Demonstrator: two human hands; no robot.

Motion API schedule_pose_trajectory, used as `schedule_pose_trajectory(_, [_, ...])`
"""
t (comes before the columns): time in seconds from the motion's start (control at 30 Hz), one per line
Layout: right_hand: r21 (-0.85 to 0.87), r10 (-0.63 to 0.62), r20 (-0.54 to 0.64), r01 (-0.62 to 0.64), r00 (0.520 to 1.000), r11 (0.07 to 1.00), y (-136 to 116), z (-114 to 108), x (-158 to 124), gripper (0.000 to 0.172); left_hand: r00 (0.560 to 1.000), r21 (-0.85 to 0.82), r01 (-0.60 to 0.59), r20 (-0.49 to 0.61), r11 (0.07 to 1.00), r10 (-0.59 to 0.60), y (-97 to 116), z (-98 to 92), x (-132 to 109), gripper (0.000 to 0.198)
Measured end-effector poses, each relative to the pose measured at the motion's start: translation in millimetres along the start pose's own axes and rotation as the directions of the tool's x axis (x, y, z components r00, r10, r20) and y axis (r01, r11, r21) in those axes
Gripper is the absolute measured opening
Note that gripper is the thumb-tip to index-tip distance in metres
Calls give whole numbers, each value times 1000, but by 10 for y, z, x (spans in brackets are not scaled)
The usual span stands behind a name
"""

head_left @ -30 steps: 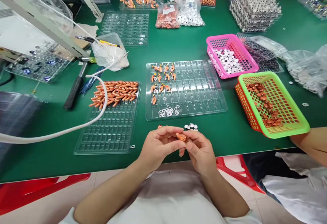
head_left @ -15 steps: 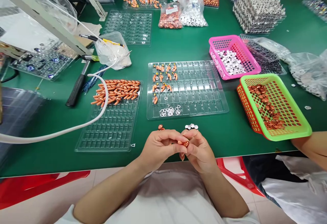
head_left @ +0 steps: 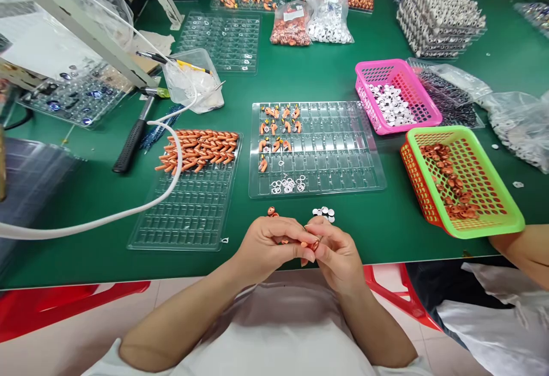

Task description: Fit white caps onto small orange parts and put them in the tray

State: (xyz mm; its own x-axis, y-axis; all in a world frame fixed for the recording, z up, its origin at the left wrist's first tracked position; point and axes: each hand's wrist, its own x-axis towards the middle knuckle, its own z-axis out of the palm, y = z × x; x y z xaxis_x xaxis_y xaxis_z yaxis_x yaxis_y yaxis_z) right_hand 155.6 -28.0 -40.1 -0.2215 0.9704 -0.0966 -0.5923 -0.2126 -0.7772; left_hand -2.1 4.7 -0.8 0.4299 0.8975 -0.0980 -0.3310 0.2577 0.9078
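Observation:
My left hand [head_left: 268,247] and my right hand [head_left: 337,253] meet at the near edge of the green table [head_left: 103,193], pinching one small orange plastic part [head_left: 311,244] between their fingertips. Just beyond the hands lie a few white discs [head_left: 323,212] and a small orange piece [head_left: 271,212]. Farther out sits a clear compartment tray [head_left: 338,158] with several orange assembled parts in its upper left cells and white rings near its front. To its left another clear tray [head_left: 189,210] carries a row of orange curved parts [head_left: 201,147].
A pink basket [head_left: 364,72] of white discs and a green-and-orange basket [head_left: 506,221] of brown rings stand at right. A hammer [head_left: 131,141], a white hose [head_left: 86,224], bags and more trays lie further back. Another person's arm [head_left: 521,247] rests at the right edge.
The orange part has turned between my fingertips and both hands have drawn slightly nearer to my body. The view has shifted a little.

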Motion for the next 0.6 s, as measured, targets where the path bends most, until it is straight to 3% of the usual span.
schedule_pose_trajectory(0.3, [-25, -3, -69, 2, 998, 1000, -27, -5, 16, 22, 998, 152, -51, 43, 987, 45, 9, -12, -24, 21])
schedule_pose_trajectory(0.6, [-38, 4, -125, -9, 992, 999, -66, 11, 33, 20, 999, 273, -33, -30, 961, 43, 21, 46, -17, 10])
